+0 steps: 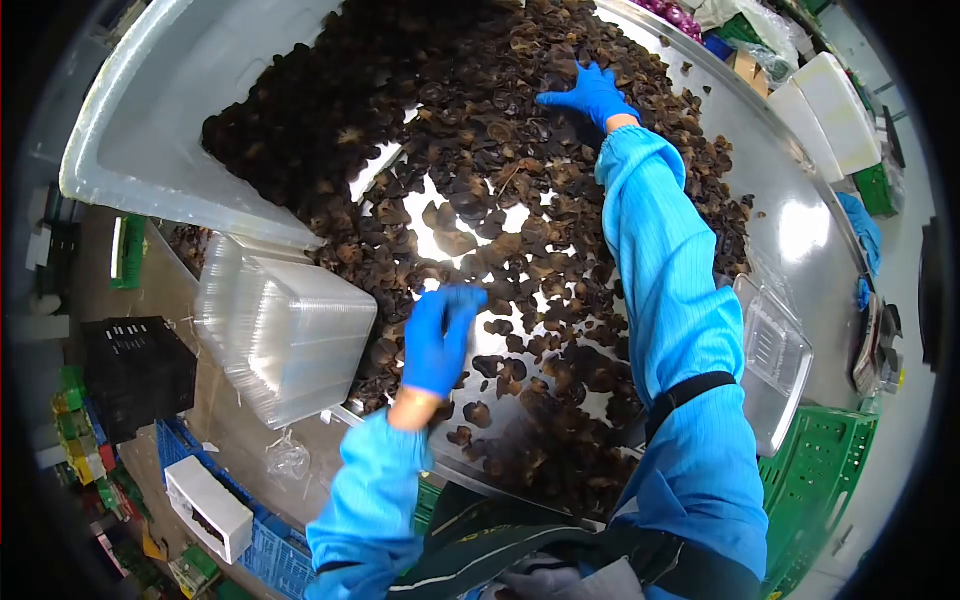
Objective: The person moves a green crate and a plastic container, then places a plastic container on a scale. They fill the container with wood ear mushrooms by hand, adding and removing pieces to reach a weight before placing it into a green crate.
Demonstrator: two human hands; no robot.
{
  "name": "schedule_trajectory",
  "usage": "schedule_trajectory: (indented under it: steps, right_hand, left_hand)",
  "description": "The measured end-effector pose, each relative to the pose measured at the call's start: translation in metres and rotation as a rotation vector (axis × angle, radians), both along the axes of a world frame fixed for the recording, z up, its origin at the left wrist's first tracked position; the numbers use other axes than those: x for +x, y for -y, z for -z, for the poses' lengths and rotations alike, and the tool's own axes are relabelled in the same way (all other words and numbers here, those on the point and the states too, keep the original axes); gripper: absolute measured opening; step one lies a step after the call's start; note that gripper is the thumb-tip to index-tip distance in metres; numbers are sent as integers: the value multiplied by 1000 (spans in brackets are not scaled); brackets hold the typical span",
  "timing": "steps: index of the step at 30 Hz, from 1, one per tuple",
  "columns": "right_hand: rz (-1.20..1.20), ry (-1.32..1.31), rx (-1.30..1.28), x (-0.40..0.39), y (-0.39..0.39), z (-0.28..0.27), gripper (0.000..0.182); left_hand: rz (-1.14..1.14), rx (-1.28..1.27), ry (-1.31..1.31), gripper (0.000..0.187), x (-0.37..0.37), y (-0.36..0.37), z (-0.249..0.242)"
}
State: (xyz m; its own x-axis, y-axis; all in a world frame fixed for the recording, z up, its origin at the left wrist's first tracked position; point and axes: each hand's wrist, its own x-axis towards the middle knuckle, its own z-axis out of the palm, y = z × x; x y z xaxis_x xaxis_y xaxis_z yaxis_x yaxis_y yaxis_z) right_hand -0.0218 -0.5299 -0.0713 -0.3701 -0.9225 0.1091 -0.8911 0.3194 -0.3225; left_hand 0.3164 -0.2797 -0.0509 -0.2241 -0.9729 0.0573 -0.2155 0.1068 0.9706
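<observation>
Dark brown, ruffled pieces that look like wood ear mushrooms [530, 150] cover much of a shiny metal table [800, 225]. My right hand [597, 95], in a blue glove, reaches to the far part of the pile with thumb and fingers spread on the pieces. Nearer to me, my left hand [440, 340], gloved too, hovers over the thinly covered middle. Its fingers are curled together and slightly blurred; whatever they may hold is hidden. Left of that hand stands a nested stack of clear plastic trays [315, 325].
A large pale tub [150, 150] lies tilted at the left, mushrooms spilling from it. On the right are a clear tray [775, 350] and a green crate [825, 470]. A black crate [140, 375], a blue crate [280, 560] and a white box [208, 508] stand lower left.
</observation>
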Motion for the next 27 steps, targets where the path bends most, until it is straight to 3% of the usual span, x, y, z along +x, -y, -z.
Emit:
schedule_trajectory:
  steps: [2,3,4,7,8,9,10,12,16,19,22,25,27]
  right_hand:
    - [-109,-65,204,-9,6,18,106]
    - [-135,-36,209,-7,-2,7,104]
    - [-133,-41,210,0,-9,-1,104]
    - [-220,-117,272,-7,-25,-3,100]
    - [-103,-29,288,-9,-30,7,95]
    - [-66,-44,313,-6,-36,15,91]
    - [-30,-58,335,-2,-44,19,87]
    - [-188,-67,288,6,-65,20,72]
    - [-304,-57,331,24,-127,4,62]
    - [-462,-70,505,40,-178,1,58]
    - [-753,93,645,38,-209,-15,68]
    - [-652,373,538,23,-177,-56,73]
    - [-591,291,222,18,-133,-65,67]
  left_hand:
    - [-13,25,167,11,7,-13,7]
    - [-41,-50,68,12,-3,-3,7]
    - [-41,-123,178,14,-11,16,7]
    - [-68,-284,142,30,-59,77,10]
    - [-81,-285,331,37,-71,98,28]
    - [-119,-304,522,33,-82,114,43]
    - [-119,-304,520,33,-87,124,55]
    - [-26,-169,680,23,-92,133,64]
    - [-85,-151,487,18,-76,80,62]
    - [24,9,238,15,-46,19,33]
    - [60,160,97,15,-18,-35,0]
    - [145,262,64,18,27,-73,-37]
    - [111,329,76,18,66,-104,-41]
